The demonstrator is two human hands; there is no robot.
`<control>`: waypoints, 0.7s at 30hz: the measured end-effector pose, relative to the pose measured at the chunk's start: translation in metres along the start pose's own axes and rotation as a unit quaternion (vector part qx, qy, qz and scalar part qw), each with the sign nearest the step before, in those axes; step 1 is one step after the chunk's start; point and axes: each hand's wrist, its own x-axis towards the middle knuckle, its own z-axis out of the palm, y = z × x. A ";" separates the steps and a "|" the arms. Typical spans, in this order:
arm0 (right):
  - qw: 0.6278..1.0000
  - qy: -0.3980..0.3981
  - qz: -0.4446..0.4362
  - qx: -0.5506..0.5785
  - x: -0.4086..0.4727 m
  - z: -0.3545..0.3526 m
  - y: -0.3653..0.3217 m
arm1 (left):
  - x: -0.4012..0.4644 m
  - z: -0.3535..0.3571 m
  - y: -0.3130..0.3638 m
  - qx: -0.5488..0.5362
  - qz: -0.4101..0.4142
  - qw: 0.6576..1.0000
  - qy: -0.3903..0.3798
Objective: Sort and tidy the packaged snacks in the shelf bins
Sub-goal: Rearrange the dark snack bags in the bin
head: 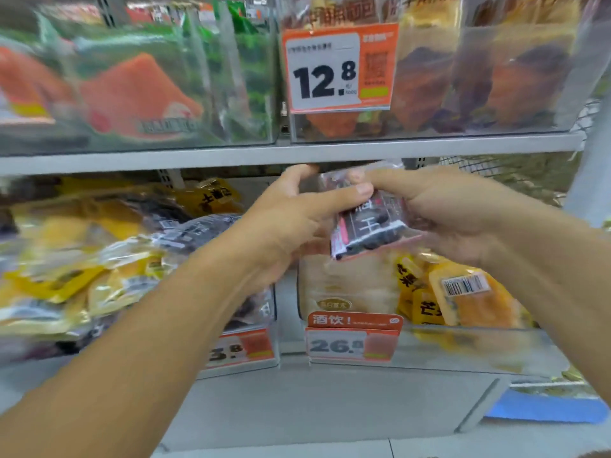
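Both hands, the left hand (291,223) and the right hand (439,209), pinch a small dark snack packet (370,226) held above the lower right bin (463,345), not yet placed. The lower left bin (238,355) lies jumbled (yellow and dark packs mixed), so most sorting appears still ahead.

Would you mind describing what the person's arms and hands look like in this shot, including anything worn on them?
Both forearms are bare as far as the frame shows: no sleeves or cuffs in view. The left hand and right hand wear no gloves, and no rings, watch or bracelet are visible on fingers or wrists. Fingernails look short and unpainted. Motion blur softens finer details.
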 end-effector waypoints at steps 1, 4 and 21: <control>1.000 0.007 -0.007 -0.007 0.005 0.013 -0.003 | -0.002 -0.009 0.001 -0.006 -0.011 1.000 0.004; 1.000 0.001 -0.003 -0.014 0.018 0.042 -0.005 | -0.005 -0.030 -0.001 -0.023 -0.021 0.999 0.034; 0.833 -0.116 -0.241 -0.484 0.074 0.168 0.021 | -0.026 -0.150 -0.023 0.385 0.009 0.863 0.327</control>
